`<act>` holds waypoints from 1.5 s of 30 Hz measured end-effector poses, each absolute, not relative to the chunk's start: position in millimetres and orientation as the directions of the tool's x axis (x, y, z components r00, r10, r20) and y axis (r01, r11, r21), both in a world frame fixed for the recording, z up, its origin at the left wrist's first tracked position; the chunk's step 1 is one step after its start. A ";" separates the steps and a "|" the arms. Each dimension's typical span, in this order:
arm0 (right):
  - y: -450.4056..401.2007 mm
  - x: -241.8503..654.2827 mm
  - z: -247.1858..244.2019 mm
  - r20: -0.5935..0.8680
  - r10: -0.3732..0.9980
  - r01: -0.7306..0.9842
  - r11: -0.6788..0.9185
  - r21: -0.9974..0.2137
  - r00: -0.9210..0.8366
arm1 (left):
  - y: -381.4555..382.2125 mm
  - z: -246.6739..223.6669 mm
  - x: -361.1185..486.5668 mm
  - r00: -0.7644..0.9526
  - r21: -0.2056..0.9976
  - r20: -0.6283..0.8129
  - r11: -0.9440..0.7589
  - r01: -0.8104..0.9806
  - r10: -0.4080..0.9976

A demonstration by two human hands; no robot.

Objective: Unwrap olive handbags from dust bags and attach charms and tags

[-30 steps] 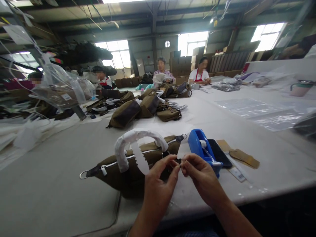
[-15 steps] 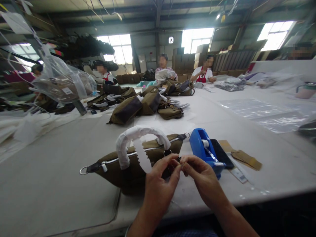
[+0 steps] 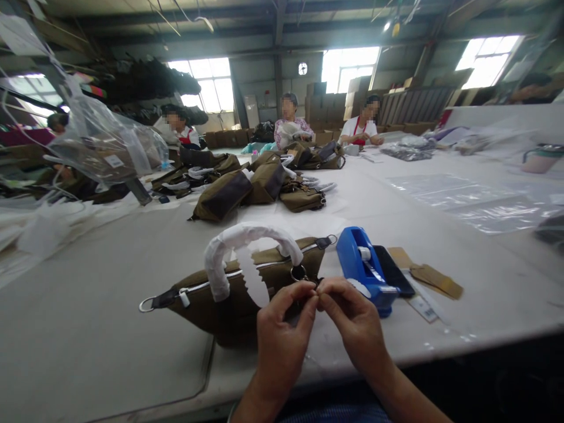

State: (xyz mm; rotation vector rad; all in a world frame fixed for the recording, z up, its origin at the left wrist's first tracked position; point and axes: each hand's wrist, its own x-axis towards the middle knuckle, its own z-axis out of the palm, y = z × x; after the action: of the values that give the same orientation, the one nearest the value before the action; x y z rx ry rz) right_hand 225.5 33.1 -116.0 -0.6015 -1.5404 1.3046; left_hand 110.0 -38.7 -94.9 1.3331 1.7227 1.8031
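A white piece (image 3: 359, 286) has come into view behind the right hand (image 3: 363, 329). It and the left hand (image 3: 282, 338) each keep the grip pinched together, contents hidden, by the brown bag (image 3: 235, 323) near on the desk (image 3: 110, 352): fine fingerwork continues.

Bright windows (image 3: 351, 69), stacked cardboard boxes (image 3: 323, 108), long white table (image 3: 440, 258)

Dim overall – daylight glares through back windows (image 3: 350, 66) – edges stretched, blurred

At lower centre, the bag (image 3: 194, 305) is olive brown with black end tabs; the tape dispenser (image 3: 351, 258) is blue, the paper tags (image 3: 436, 281) tan, the tabletop (image 3: 132, 305) greyish white.
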 end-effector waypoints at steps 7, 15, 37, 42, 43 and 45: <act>31.0 226.7 -115.0 0.382 0.825 -0.221 0.316 -0.923 -0.416 | -39.3 -96.4 103.9 -0.519 0.898 0.395 -0.201 0.390 0.758; 47.5 227.4 -140.6 0.438 0.868 0.011 0.453 -0.892 -0.233 | -52.3 -120.0 95.7 -0.590 0.779 0.503 -0.037 0.626 0.632; 31.5 229.0 -134.6 0.282 0.852 -0.095 0.268 -0.959 -0.441 | -55.8 -133.8 110.9 -0.602 0.998 -0.036 0.003 -0.055 0.798; 66.5 253.9 -102.0 0.440 0.655 0.017 0.568 -0.823 -0.615 | -50.3 -130.6 110.7 -0.647 0.999 0.010 0.020 0.039 0.762; 81.6 259.3 -93.4 0.469 0.650 0.034 0.605 -0.796 -0.598 | -49.9 -129.7 109.1 -0.650 0.999 -0.020 0.035 0.009 0.760; 120.8 267.4 -77.0 0.490 0.707 0.088 0.609 -0.788 -0.511 | -50.1 -129.2 106.1 -0.643 0.994 -0.106 0.069 -0.083 0.758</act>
State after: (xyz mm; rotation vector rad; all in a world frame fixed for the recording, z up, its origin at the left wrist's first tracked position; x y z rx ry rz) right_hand 267.4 120.8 -77.0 -0.6288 -1.9734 0.9085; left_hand 106.1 -50.1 -129.2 0.6779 1.6991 1.6475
